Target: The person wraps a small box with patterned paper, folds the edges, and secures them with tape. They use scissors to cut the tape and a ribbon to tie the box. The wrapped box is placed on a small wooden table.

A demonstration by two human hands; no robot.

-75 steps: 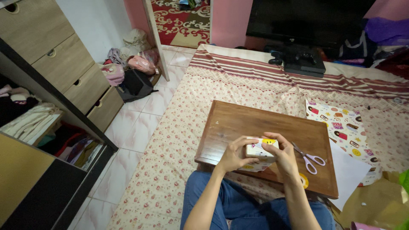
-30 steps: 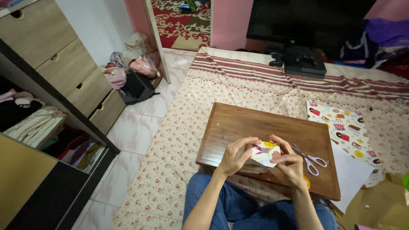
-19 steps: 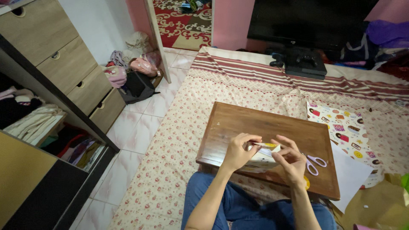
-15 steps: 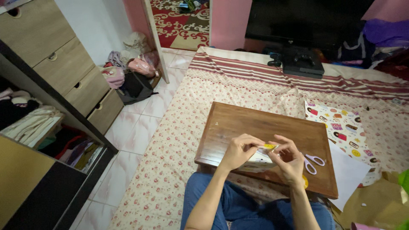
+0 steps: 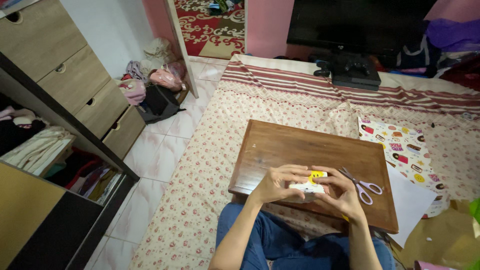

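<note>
While both hands (image 5: pixel 310 187) pinch a small white box (image 5: pixel 307 186), scissors (image 5: pixel 361 184) beside, wooden board (image 5: pixel 280 145) beneath.

the room is evenly lit by soft indoor light from above, moderately bright, with no hard glare. the wooden board (image 5: pixel 300 150) carries a faint dull sheen on its far half. the hands (image 5: pixel 310 187) throw only a weak, diffuse shadow onto the board beneath them. the darkest parts are the black unit (image 5: pixel 360 25) at the top and the shelf recess (image 5: pixel 30 145) at left, where detail sinks. the wide lens bends straight lines near the edges: the drawers (image 5: pixel 75 85) lean outward. focus is fairly sharp mid-frame, softer and slightly smeared toward the corners; colours are warm and a little noisy.
</note>
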